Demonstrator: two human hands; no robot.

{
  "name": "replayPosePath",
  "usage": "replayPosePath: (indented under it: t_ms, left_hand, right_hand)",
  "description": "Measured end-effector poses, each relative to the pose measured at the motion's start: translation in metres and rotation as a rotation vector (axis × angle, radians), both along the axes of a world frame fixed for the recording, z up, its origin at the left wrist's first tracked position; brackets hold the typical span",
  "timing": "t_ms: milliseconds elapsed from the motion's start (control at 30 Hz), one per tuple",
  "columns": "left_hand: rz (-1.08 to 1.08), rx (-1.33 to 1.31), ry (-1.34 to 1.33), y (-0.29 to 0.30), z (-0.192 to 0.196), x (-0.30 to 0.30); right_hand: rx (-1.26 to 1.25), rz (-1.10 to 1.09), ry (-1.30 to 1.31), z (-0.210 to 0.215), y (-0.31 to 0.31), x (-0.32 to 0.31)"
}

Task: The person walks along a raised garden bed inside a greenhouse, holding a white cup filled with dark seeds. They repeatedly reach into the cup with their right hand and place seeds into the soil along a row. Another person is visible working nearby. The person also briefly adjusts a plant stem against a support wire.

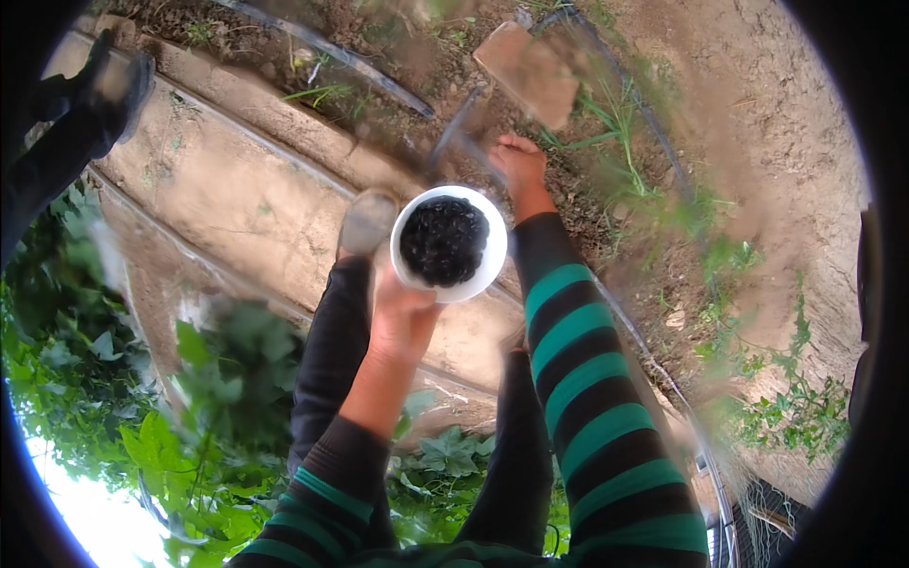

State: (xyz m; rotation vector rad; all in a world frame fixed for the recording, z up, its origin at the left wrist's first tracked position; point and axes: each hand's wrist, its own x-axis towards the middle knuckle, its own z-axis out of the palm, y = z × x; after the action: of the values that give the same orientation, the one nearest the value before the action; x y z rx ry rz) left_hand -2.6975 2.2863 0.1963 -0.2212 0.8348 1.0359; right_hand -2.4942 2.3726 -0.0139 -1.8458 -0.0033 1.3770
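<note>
My left hand point(401, 312) grips a round white bowl point(499, 248) by its near left side, holding it up in front of me. The bowl holds many small, dark, shiny pieces point(443, 241); I cannot tell their kind. Past the bowl on the right, my right hand point(520, 165) is stretched out over the soil with its fingers curled in. Whatever it holds, if anything, is hidden. A blurred grey pipe-like piece point(454, 128) lies just left of that hand. Green and black striped sleeves cover both my forearms.
A reddish brick-like slab point(527, 74) lies on the soil ahead. Dark hoses point(331, 52) run along the ground, with grass tufts point(620, 133) beside them. A sandy path with raised edging point(237, 180) crosses beneath me. Another person's legs point(80, 128) show at far left. Leafy plants point(189, 445) fill the lower left.
</note>
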Motion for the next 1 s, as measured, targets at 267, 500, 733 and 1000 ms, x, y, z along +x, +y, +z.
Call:
replayPosePath:
  t_ms: [267, 500, 733, 1000]
  left_hand:
    - [0.005, -0.001, -0.024, 0.001, 0.000, 0.000]
    - [-0.006, 0.020, -0.010, 0.005, 0.001, 0.000]
    - [-0.014, -0.047, 0.017, -0.003, 0.000, 0.000]
    - [0.031, -0.330, -0.326, 0.005, -0.023, 0.011]
  right_hand:
    - [-0.083, 0.112, -0.204, -0.012, 0.003, -0.005]
    - [-0.022, 0.096, -0.178, -0.024, -0.004, -0.003]
    - [-0.025, 0.076, -0.076, 0.011, -0.023, -0.003]
    - [0.127, 0.018, 0.457, 0.152, -0.107, -0.054]
